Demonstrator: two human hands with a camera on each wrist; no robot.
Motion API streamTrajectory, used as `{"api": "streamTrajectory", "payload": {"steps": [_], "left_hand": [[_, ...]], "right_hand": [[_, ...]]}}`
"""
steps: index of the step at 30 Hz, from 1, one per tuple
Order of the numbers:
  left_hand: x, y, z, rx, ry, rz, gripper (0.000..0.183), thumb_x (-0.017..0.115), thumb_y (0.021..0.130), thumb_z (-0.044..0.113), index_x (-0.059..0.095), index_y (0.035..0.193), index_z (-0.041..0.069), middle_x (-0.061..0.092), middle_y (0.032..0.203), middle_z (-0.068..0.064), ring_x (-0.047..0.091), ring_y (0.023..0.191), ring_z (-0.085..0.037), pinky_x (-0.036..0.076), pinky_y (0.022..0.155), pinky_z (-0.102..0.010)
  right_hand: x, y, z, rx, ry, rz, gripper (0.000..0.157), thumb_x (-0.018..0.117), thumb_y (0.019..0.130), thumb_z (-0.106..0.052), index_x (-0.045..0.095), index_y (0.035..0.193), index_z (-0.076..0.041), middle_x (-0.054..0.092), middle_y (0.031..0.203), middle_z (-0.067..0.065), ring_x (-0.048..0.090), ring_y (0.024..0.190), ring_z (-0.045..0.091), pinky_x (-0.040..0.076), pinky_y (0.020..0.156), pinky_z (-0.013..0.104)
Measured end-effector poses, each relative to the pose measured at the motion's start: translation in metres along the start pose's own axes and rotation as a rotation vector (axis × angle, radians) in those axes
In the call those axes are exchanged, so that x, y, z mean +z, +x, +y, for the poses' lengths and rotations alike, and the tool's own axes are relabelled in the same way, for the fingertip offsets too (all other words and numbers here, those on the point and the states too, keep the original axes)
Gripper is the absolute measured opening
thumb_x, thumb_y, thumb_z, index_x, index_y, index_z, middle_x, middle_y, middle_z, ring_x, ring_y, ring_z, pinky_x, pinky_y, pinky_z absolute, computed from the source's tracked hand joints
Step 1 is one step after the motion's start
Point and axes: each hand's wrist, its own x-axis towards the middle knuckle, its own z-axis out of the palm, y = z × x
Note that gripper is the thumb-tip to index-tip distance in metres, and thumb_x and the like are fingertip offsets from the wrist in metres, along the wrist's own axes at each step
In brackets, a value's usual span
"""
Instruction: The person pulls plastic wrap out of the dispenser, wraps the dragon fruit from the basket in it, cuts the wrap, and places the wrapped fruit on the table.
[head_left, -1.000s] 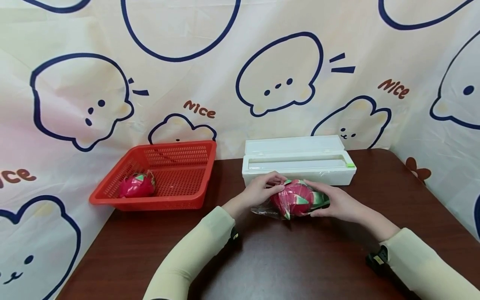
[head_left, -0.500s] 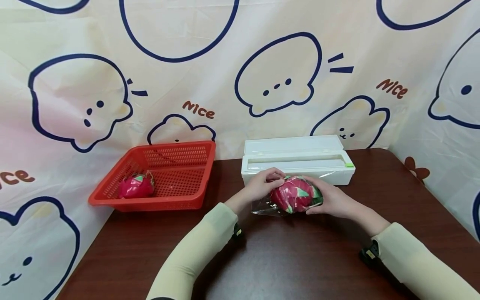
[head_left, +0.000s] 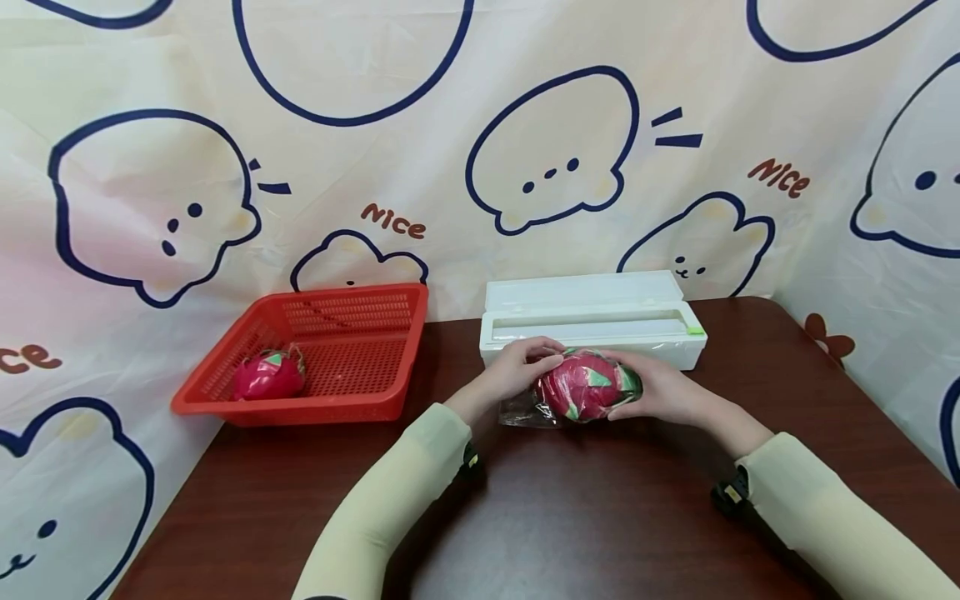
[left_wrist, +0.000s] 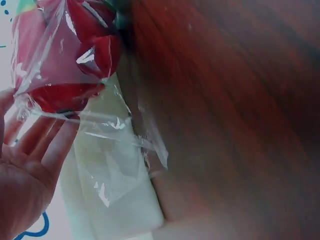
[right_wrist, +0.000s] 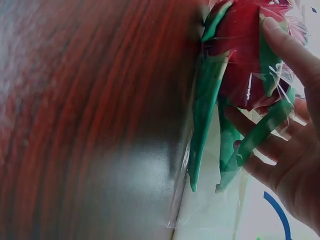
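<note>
- Red-brown "Nice" lettering (head_left: pixel 393 222) repeats across the pale backdrop (head_left: pixel 375 167).
- Left hand (head_left: pixel 517 367) and right hand (head_left: pixel 662 392) hold a plastic-wrapped dragon fruit (head_left: pixel 585 385) between their fingers (left_wrist: pixel 61 142).

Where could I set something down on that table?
Bare table: in front, between the sleeves, and right of the white box. Crowded: the middle, where left hand and right hand hold the wrapped dragon fruit, and back left, at the red basket.

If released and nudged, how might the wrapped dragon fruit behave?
The wrapped dragon fruit would probably roll, given its rounded body. Its glossy film may feel slippery, and the loose, creased end will likely flop.
</note>
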Motion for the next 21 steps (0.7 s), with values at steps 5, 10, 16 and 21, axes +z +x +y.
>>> {"api": "streamTrajectory", "payload": {"steps": [5,10,16,21], "left_hand": [[-0.008,-0.010,0.000,0.056,0.160,0.039,0.034,0.058,0.098,0.036,0.063,0.127,0.019,0.066,0.120,0.001,0.062,0.108,-0.014,0.047,0.094,-0.034],[-0.007,-0.019,0.002,0.155,0.183,-0.015,0.048,0.066,0.092,0.040,0.056,0.135,0.021,0.058,0.133,0.003,0.050,0.124,-0.013,0.041,0.102,-0.038],[0.005,-0.021,0.001,0.205,0.207,-0.132,0.090,0.083,0.074,0.044,0.035,0.148,0.027,0.039,0.148,0.002,0.039,0.130,-0.016,0.043,0.100,-0.038],[0.016,-0.017,0.000,0.228,0.309,-0.160,0.105,0.087,0.068,0.044,0.025,0.152,0.027,0.026,0.154,-0.001,0.033,0.134,-0.019,0.042,0.101,-0.038]], "right_hand": [[0.001,-0.001,0.000,0.018,-0.026,-0.008,0.090,0.085,0.071,-0.043,0.043,0.144,-0.011,0.053,0.133,0.015,0.051,0.116,0.033,0.044,0.094,0.056],[-0.001,-0.002,0.002,0.038,-0.040,-0.012,0.090,0.085,0.071,-0.044,0.044,0.143,-0.010,0.054,0.132,0.015,0.051,0.114,0.033,0.044,0.094,0.056],[-0.001,0.000,0.002,0.043,-0.037,-0.009,0.091,0.086,0.068,-0.046,0.045,0.142,-0.012,0.055,0.130,0.013,0.052,0.113,0.031,0.045,0.093,0.055],[-0.002,-0.001,0.004,0.042,-0.036,-0.005,0.089,0.085,0.070,-0.045,0.046,0.142,-0.011,0.056,0.130,0.015,0.053,0.112,0.032,0.046,0.092,0.055]]}}
